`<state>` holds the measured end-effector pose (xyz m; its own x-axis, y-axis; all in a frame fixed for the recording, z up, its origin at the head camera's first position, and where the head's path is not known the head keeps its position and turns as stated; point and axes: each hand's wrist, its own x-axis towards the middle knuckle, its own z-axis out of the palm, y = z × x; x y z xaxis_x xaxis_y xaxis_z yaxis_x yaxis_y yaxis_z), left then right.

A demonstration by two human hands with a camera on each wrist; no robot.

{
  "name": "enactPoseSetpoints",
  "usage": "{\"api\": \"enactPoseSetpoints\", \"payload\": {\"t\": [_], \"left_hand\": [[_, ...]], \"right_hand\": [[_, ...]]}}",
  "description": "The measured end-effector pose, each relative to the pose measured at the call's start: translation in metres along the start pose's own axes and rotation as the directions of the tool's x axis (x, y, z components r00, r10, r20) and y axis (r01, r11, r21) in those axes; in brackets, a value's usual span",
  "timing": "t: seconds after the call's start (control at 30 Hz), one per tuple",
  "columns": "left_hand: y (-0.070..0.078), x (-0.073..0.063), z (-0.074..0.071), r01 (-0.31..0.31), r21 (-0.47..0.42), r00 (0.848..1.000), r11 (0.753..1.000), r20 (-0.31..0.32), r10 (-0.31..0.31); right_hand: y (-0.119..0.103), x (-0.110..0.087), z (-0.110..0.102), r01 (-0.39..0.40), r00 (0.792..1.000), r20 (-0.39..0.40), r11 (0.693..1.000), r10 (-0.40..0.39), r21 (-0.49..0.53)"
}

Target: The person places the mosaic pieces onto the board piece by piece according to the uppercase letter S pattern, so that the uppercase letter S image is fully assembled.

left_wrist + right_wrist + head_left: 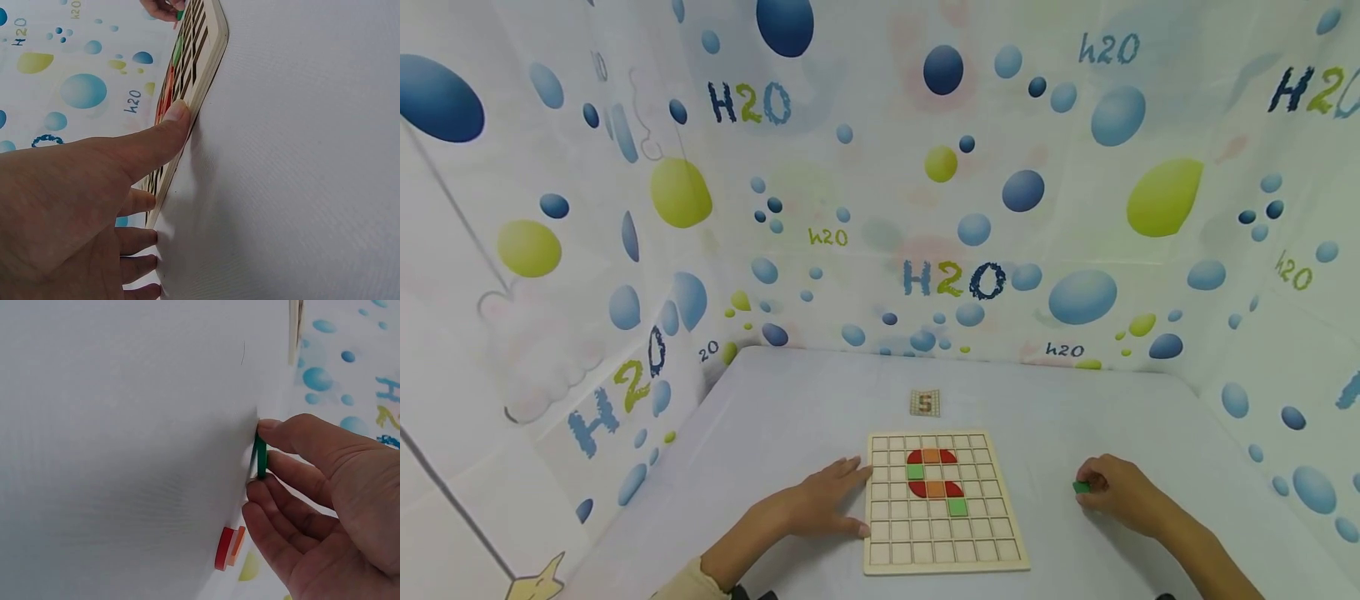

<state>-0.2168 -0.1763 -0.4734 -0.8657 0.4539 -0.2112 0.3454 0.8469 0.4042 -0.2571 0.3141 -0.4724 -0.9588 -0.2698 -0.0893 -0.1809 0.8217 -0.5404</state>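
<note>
A wooden grid board (891, 552) lies on the table with red rounded tiles (919, 489), orange square tiles (935, 489) and green square tiles (957, 507) set in an S-like shape. My left hand (822, 504) rests at the board's left edge, thumb and fingers spread. In the left wrist view the thumb (153, 147) lies against the board's side. Right of the board, my right hand (1116, 493) pinches a green tile (262, 456) between thumb and fingers, close over the table. The tile stands on edge in the right wrist view.
Behind the board lies a small pattern card (925, 403) with an S figure on a grid. Red (224, 549) and orange tiles (237, 545) lie on the table beyond the right hand's fingers. A curtain (880, 208) printed with bubbles and H2O lettering surrounds the white table (775, 433).
</note>
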Motion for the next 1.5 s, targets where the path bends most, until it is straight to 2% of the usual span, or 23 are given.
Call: {"api": "enactPoseSetpoints", "payload": {"t": [0.2, 0.43, 0.67, 0.9, 1.07, 1.33, 1.5], "left_hand": [[0.002, 0.000, 0.000, 0.001, -0.004, 1.000, 1.000, 0.002, -0.001], [0.001, 0.001, -0.001, 0.002, 0.009, 1.000, 1.000, 0.000, -0.002], [0.002, 0.001, -0.001, 0.013, 0.003, 1.000, 1.000, 0.009, -0.013], [0.003, 0.000, -0.001, 0.021, 0.007, 1.000, 1.000, 0.010, -0.021], [0.004, 0.000, -0.002, 0.025, 0.011, 1.000, 1.000, 0.015, -0.025], [0.001, 0.001, 0.000, 0.019, 0.019, 1.000, 1.000, 0.014, -0.020], [0.000, 0.002, 0.001, 0.016, 0.006, 1.000, 1.000, 0.015, -0.016]], "right_hand": [[-0.008, 0.000, 0.007, 0.001, 1.000, -0.013, 1.000, -0.001, -0.009], [-0.023, -0.003, 0.019, 0.108, 0.994, -0.030, 0.992, -0.106, 0.064], [-0.050, -0.003, 0.031, 0.162, 0.987, -0.010, 0.984, -0.162, 0.071], [-0.083, -0.003, 0.048, 0.146, 0.989, 0.025, 0.987, -0.148, 0.060], [-0.105, -0.006, 0.060, 0.225, 0.972, 0.055, 0.970, -0.230, 0.088], [-0.124, -0.003, 0.080, 0.398, 0.912, 0.096, 0.917, -0.399, 0.028], [-0.131, -0.003, 0.090, 0.404, 0.908, 0.136, 0.914, -0.397, -0.029]]}}
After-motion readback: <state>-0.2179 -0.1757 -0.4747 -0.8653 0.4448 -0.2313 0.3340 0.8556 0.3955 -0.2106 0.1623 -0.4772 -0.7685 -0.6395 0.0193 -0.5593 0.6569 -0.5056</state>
